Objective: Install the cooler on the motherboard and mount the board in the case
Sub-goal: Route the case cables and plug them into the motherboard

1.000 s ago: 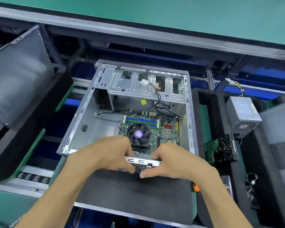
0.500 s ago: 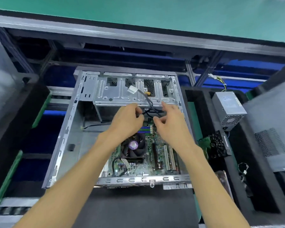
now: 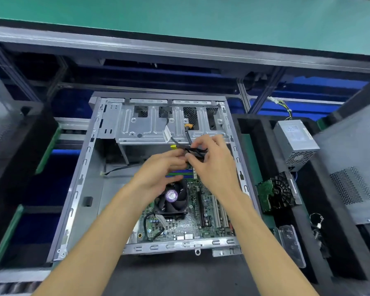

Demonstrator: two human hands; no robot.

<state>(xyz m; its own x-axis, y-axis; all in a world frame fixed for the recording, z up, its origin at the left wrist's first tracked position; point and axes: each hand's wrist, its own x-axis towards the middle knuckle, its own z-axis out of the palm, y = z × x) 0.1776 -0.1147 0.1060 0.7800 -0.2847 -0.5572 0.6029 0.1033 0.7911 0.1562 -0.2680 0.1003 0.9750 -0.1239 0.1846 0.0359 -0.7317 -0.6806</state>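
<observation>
The open grey metal case (image 3: 77, 189) lies flat in front of me. Inside it sits the green motherboard (image 3: 192, 223), in the case's right half. On the board stands the black cooler fan (image 3: 172, 198) with a purple centre label. Both hands hover over the board's far end, by the drive cage (image 3: 150, 124). My left hand (image 3: 158, 171) and my right hand (image 3: 209, 165) pinch a bundle of black cables (image 3: 192, 149) that hangs from the cage. A white connector (image 3: 166, 133) and an orange connector (image 3: 188, 126) sit on those cables.
A grey power supply (image 3: 295, 139) lies in the black foam tray (image 3: 320, 242) to the right, with a green card and black heatsink (image 3: 276, 193) nearer me. A perforated side panel (image 3: 355, 171) leans far right. Black foam mat (image 3: 169, 274) lies at the near edge.
Both hands left the case's near rear edge and reached to the far end, taking hold of the black cables by the drive cage. The view moved closer over the case.
</observation>
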